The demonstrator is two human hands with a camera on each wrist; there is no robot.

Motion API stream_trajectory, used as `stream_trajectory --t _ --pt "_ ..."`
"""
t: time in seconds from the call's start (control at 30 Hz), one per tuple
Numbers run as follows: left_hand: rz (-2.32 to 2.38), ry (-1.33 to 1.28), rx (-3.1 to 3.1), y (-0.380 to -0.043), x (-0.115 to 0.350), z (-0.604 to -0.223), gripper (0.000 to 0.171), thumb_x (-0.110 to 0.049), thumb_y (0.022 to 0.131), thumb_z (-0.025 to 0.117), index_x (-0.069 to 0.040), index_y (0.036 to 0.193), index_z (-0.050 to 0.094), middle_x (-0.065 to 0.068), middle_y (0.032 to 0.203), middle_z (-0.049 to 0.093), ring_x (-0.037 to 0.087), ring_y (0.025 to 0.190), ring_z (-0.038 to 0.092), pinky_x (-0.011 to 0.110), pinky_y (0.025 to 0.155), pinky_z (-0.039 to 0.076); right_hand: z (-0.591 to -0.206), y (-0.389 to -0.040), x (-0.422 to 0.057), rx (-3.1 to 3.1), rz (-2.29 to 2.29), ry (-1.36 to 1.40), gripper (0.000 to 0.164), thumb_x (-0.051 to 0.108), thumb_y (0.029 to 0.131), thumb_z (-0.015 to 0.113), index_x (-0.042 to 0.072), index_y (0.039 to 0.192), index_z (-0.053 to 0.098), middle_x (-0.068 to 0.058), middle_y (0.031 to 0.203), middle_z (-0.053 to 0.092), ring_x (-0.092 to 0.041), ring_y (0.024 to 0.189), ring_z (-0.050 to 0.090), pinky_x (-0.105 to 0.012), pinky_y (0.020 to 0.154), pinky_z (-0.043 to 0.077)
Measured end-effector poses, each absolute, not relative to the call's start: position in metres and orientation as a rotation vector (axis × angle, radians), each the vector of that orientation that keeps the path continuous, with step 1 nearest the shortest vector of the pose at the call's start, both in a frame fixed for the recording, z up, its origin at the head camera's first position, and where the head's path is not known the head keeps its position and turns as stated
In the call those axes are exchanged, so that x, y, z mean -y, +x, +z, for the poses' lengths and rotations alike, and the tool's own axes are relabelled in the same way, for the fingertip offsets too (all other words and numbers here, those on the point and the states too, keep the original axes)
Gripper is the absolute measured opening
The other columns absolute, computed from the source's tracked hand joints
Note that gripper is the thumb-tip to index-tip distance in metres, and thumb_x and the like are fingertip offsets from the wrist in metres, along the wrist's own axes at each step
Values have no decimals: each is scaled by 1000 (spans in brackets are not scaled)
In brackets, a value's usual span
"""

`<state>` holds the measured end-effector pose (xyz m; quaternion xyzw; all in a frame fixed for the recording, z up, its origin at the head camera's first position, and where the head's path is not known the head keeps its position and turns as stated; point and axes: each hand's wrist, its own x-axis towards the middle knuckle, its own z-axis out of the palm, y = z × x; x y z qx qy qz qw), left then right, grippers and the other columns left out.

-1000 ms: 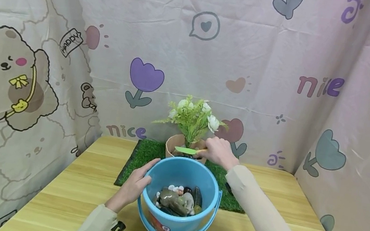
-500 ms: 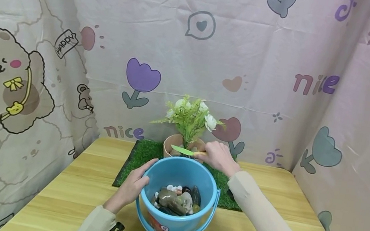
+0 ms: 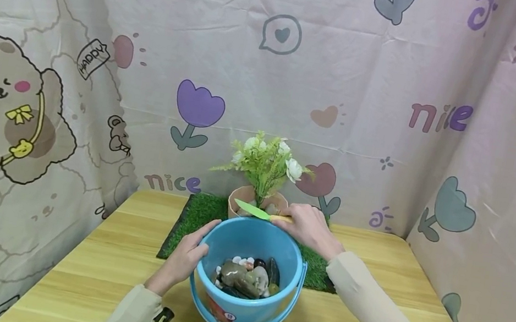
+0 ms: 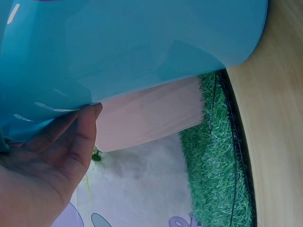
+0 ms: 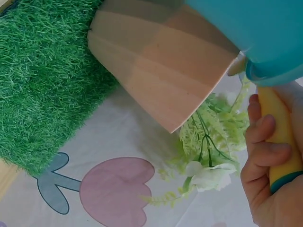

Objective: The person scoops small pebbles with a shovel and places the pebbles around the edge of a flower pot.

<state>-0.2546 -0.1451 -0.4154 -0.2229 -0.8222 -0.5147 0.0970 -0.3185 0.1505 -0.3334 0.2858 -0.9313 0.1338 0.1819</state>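
Note:
A light blue bucket [image 3: 236,309] with stones [image 3: 240,278] inside stands on the table. My left hand [image 3: 183,261] grips its left rim; the left wrist view shows fingertips against the bucket's outer wall. Just above the far rim, my right hand [image 3: 310,229] holds a small garden trowel with a green blade [image 3: 253,210]. Its yellow handle [image 5: 277,132] lies in curled fingers in the right wrist view. The blade points left, in front of a tan flowerpot [image 5: 156,56]. White flowers and green leaves [image 3: 262,167] rise from that pot, with stones visible around the stems.
Green artificial turf [image 3: 196,218] lies under the pot and behind the bucket on the wooden table [image 3: 114,251]. Printed cloth [image 3: 300,78] hangs at the back and both sides. The bucket's handle [image 3: 287,315] hangs down around its front.
My right hand has drawn the trowel back from the pot toward the bucket's far rim, and the blade now tilts up to the left. The left hand keeps its place on the bucket.

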Motion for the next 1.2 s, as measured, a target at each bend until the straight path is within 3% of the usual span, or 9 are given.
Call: stream_trajectory --t 0.23,0.6,0.83,1.0,1.2 --pt "-1521 -659 2437 -255 145 -416 65 -3 89 38 -13 153 36 17 145 51 38 124 57 47 89 55 -334 -309 -155 2551 432 841 12 38 82 76 26 81 74 12 60 51 -5 50 42 -22 47 35" --pt "-1523 -659 2439 -254 144 -417 64 -2 90 37 -14 153 35 17 147 49 39 125 56 50 90 54 -337 -296 -170 2497 537 878 19 37 83 76 21 91 80 13 73 67 1 59 50 -20 54 40" --pt "-1530 -656 2438 -255 145 -417 64 -3 90 36 -15 153 35 17 146 49 39 124 57 49 89 55 -333 -289 -176 2501 532 921 20 38 84 75 21 92 80 12 74 69 0 58 48 -20 54 40" --pt "-1526 -668 2432 -254 145 -416 64 -3 90 37 -13 153 35 17 147 49 39 125 57 50 90 55 -333 -285 -179 2529 570 982 21 42 85 73 23 91 80 12 78 72 5 62 57 -19 57 46" --pt "-1507 -675 2424 -253 145 -416 63 -3 89 38 -10 152 37 16 145 51 37 123 59 49 90 54 -330 -276 -179 2622 489 1059 21 46 85 71 27 87 80 20 74 63 5 59 52 -18 54 44"
